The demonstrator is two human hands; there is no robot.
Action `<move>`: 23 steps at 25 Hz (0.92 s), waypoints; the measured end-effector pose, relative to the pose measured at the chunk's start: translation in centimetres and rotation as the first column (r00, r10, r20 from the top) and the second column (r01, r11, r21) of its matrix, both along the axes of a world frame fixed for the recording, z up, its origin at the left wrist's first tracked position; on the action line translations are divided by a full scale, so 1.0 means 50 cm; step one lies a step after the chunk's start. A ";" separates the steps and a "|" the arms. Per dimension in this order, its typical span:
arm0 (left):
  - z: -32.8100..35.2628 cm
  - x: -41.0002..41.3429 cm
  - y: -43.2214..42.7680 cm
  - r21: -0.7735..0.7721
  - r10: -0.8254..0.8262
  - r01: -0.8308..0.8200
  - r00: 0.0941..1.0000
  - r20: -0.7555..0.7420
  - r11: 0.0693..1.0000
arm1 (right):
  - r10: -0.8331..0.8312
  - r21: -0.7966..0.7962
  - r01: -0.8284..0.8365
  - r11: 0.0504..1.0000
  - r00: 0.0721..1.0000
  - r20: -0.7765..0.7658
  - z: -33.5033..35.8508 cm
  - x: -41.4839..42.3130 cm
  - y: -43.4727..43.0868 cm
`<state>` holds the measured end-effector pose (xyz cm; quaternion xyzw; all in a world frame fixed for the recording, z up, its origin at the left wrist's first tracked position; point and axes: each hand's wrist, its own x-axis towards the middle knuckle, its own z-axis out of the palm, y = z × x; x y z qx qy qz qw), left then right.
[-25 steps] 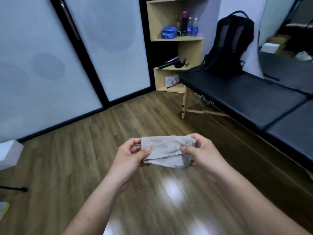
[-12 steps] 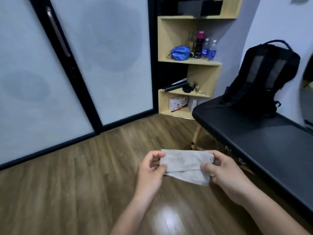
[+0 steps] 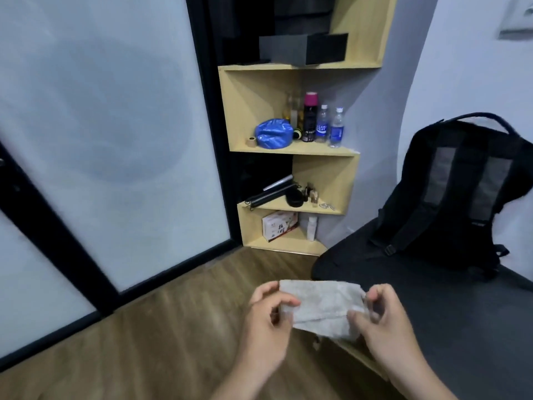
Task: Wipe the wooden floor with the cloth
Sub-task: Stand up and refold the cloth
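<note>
Holding a grey cloth [image 3: 323, 308] up in the air between them, the left hand [image 3: 266, 327] and right hand [image 3: 383, 324] each pinch one end, thumb and fingertips clenched on the fabric. The cloth is folded over, its lower layer sagging below the top one, and how many layers it has is hard to tell. It hangs above the wooden floor [image 3: 161, 342] and touches nothing but the two hands. Both forearms are cut off by the bottom edge, and the hands are a little blurred.

Behind them a black padded table [image 3: 450, 313] fills the right side, its far end cut off; one black backpack [image 3: 455, 197] stands upright on it against the wall. A corner shelf unit [image 3: 326, 180] of pale wood shows four levels. The middle one carries a blue bag [image 3: 272, 134], a dark can with a pink cap [image 3: 310, 116] and two clear bottles [image 3: 328, 125] with blue labels. Smaller items below are too dim to name, apart from one white box [image 3: 278, 226] on the lowest level. Two frosted panels [image 3: 109, 125] in black frames close off the left.
</note>
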<state>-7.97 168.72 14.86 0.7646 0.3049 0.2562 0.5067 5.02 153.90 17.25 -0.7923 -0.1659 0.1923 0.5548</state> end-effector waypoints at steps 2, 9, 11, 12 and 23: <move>-0.001 0.119 0.081 0.050 0.064 -0.063 0.998 -0.016 0.997 | 0.007 -0.033 -0.006 0.999 1.000 0.012 -0.022 0.130 0.114; 0.092 0.445 0.403 0.247 0.176 -0.189 0.982 0.072 0.951 | 0.114 0.024 -0.119 0.993 0.984 0.135 0.015 0.479 0.453; 0.092 0.578 0.511 0.298 0.135 -0.153 0.987 0.082 0.942 | 0.087 0.015 -0.091 0.996 0.977 0.196 0.016 0.599 0.549; 0.086 0.650 0.571 0.303 0.122 -0.141 0.989 0.083 0.942 | 0.066 0.001 -0.069 0.998 0.969 0.239 0.013 0.670 0.605; -0.028 1.362 1.112 0.420 -0.223 0.253 0.967 -0.121 0.872 | 0.000 -0.323 0.164 0.932 0.892 0.452 -0.057 1.329 1.152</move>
